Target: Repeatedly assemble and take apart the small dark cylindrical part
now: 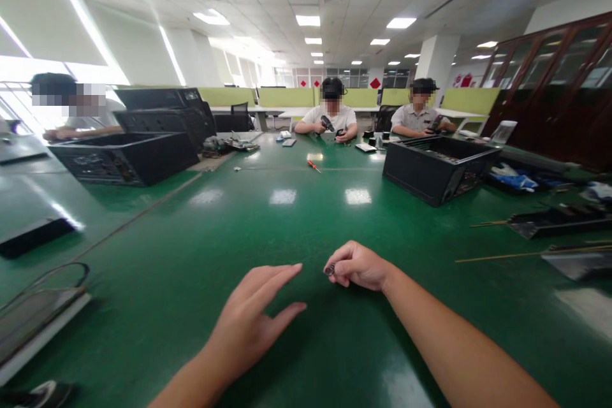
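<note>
Over the green tabletop (229, 223), my right hand (356, 266) pinches a small, dark, ring-like metal piece (329, 269) between thumb and fingers. It is too small for me to tell its exact kind. To its left, my left hand (258, 312) is open, thumb and fingers apart, with nothing in it. A short gap separates the left fingertips from the metal piece. Farther off, beyond both hands, an orange-handled screwdriver (313, 166) lies on the table.
Black computer cases stand at the left (129, 156) and right (430, 169). A flat panel (43, 331) with a cable lies at the near left, and metal parts (564, 220) at the right. Across the table, two people (342, 116) (421, 116) hold dark tools; another person (90, 118) sits left.
</note>
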{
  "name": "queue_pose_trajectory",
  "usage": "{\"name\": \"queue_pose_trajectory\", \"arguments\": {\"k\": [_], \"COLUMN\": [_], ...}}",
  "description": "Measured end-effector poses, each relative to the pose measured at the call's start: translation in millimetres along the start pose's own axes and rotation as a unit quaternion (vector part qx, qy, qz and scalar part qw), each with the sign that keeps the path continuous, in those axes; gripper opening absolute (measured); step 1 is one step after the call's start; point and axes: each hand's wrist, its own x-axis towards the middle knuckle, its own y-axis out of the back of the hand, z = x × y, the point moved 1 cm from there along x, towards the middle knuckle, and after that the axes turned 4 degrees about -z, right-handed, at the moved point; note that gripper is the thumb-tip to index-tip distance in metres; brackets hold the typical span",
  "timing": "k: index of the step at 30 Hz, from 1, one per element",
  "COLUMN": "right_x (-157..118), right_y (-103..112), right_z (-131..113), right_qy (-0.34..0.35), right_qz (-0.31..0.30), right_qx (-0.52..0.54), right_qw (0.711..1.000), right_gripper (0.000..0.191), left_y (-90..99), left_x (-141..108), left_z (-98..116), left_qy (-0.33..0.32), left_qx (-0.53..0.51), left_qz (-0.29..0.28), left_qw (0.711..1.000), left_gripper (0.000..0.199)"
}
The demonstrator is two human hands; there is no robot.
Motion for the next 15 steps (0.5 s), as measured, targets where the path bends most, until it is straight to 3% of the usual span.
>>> {"name": "queue_pose_trajectory", "arguments": {"k": [2, 4, 8, 12, 15], "right_x": [-1.4, -1.4, 1.0, 2.6, 1.9], "right_y": [0.4, 1.3, 0.3, 0.9, 8.7], "right_z": [0.0, -0.8, -1.2, 1.5, 0.3], "right_qy": [-0.005, -0.003, -0.002, -0.017, -0.017], "right_qz": [-0.022, -0.029, -0.04, -0.047, -0.031], "right_qx": [0.007, 0.008, -0.002, -0.013, -0.011], "right_qw": [1.0, 1.0, 0.999, 0.999, 0.999], "right_gripper": [0.033, 0.033, 0.033, 0.032, 0.035], "left_y": [-27.4, -44.6, -55.3, -40.6, -5.2], "left_x": [25.2, 41.8, 52.2, 44.3, 24.8], "left_z": [4.5, 8.9, 14.5, 14.6, 7.9], "left_qy": [-0.034, -0.038, -0.022, 0.001, 0.104], "left_qx": [-0.054, -0.116, -0.172, -0.183, -0.138], "left_qz": [-0.025, -0.008, 0.034, 0.033, 0.072], "left_qw": [0.998, 0.993, 0.984, 0.983, 0.982], "left_gripper": [0.046, 0.029, 0.012, 0.016, 0.015]}}
